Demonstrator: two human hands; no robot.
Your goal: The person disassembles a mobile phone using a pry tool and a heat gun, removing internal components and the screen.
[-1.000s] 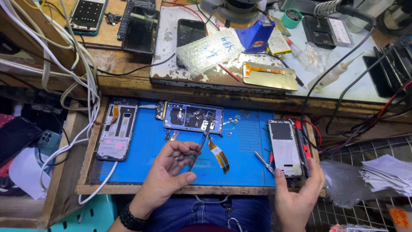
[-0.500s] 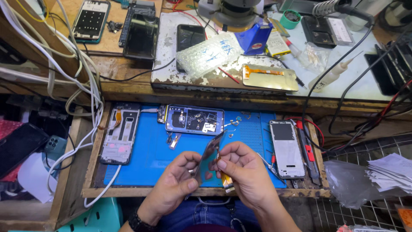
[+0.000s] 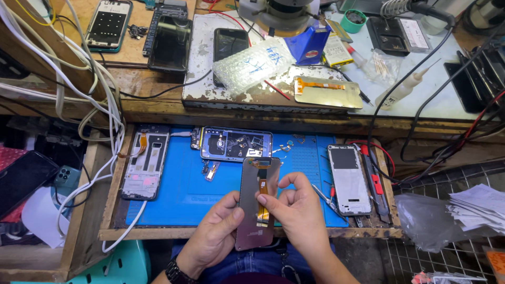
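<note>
Both hands hold a phone display panel [image 3: 251, 210], back side up, above the near edge of the blue work mat [image 3: 184, 189]. My left hand [image 3: 213, 236] grips its lower left edge. My right hand [image 3: 297, 210] holds the right edge, with thumb and forefinger on the orange flex ribbon [image 3: 262, 208] that runs down the panel's middle. On the mat behind the panel lies an opened blue phone body [image 3: 235, 143] with its insides exposed.
A white phone mid-frame [image 3: 145, 163] lies at the mat's left, another frame [image 3: 349, 179] at its right beside red-handled tools [image 3: 374, 181]. Tweezers [image 3: 322, 193] lie near my right hand. The upper bench holds phones, a bubble-wrapped part [image 3: 252, 63], a spare screen [image 3: 327, 92] and cables.
The display panel has come up into both hands, turned back side toward me. My right hand moved from the frame at the right onto the panel's ribbon.
</note>
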